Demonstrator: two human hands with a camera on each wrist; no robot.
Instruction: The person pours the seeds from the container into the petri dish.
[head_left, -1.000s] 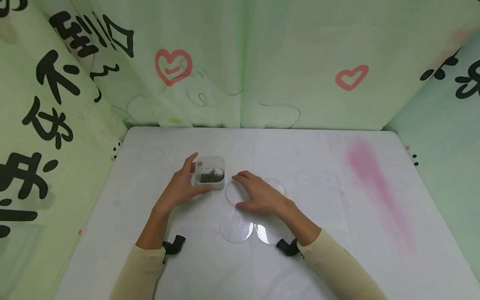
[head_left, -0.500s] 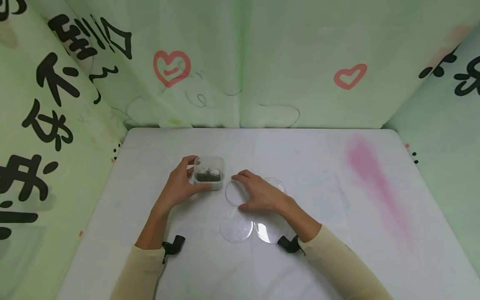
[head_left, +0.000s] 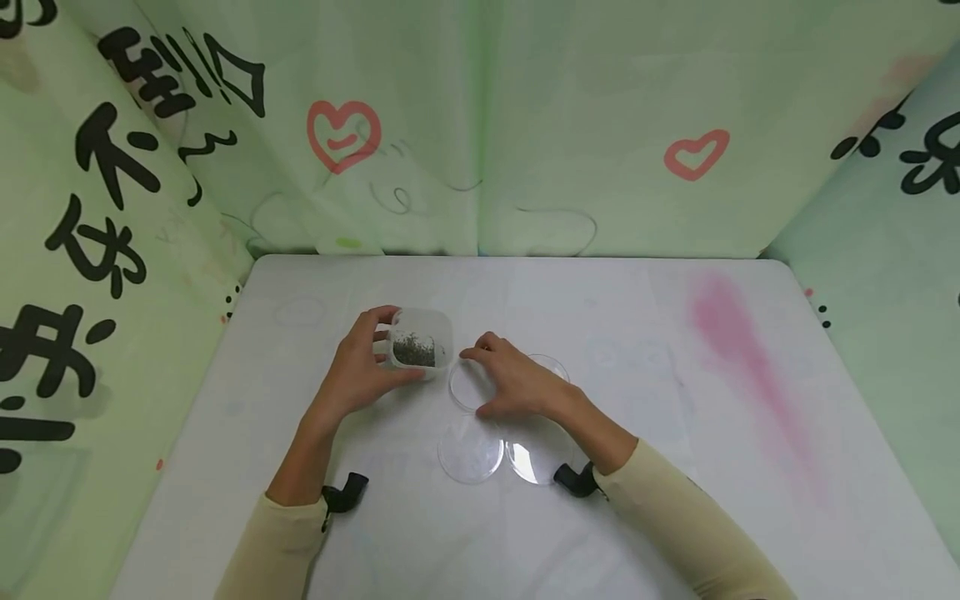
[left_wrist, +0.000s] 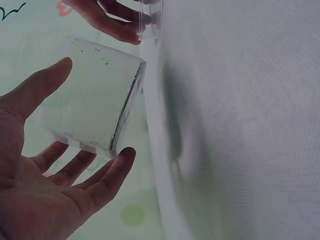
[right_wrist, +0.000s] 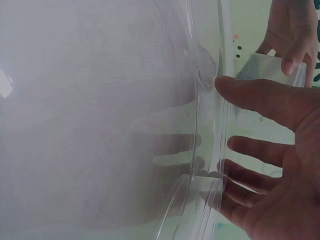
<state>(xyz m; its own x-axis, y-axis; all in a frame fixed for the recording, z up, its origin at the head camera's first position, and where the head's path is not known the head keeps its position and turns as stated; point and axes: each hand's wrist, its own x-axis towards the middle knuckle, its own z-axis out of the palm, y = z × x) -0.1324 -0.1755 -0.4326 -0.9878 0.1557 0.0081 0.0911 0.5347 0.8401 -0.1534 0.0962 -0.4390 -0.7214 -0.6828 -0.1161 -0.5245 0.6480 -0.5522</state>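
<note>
My left hand [head_left: 358, 362] grips a clear square plastic box [head_left: 442, 325] by its sides, thumb on the near side and fingers round the far side. In the left wrist view the box [left_wrist: 90, 95] is tilted and apart from the white surface. Dark fine grains [head_left: 412, 352] lie gathered inside it toward the left. To its right, my right hand [head_left: 521, 383] holds a shallow clear round dish [head_left: 467, 390] at the rim, thumb and fingertips spread along the edge. In the right wrist view, fingertips [right_wrist: 235, 142] meet the transparent rim [right_wrist: 222, 115].
More clear round dishes stand close together: one at lower left [head_left: 470, 457], one at lower right [head_left: 531, 468], and one behind the right hand [head_left: 553, 364]. A white cloth with a pink stain [head_left: 735, 342] covers the table. Green curtains [head_left: 585, 125] enclose its back and sides.
My left hand has tilted and slightly raised the box. The dark grains inside have shifted from its right side toward the left. The right hand and the dishes have hardly moved.
</note>
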